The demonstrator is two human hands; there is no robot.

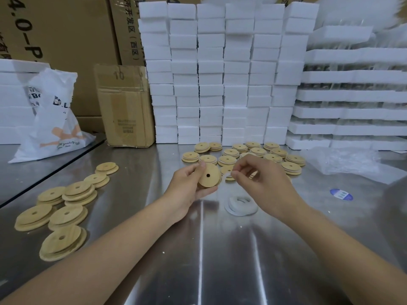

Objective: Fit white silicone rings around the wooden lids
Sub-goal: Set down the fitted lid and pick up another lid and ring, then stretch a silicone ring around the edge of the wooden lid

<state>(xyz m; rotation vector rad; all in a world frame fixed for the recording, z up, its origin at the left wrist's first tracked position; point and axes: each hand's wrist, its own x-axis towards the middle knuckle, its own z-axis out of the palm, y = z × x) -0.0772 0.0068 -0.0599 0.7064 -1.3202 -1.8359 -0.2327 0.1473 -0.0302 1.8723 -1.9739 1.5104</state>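
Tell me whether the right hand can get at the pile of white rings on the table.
Probably yes. The pile of white rings lies on the table close beside the right hand, with nothing between them. But that hand seems to pinch a ring, so it is busy.

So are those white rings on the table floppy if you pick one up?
Probably floppy: the rings lie in a slumped, uneven heap, not a neat stack. Likely very light, since they look thin. Lying flat on the table, they shouldn't roll.
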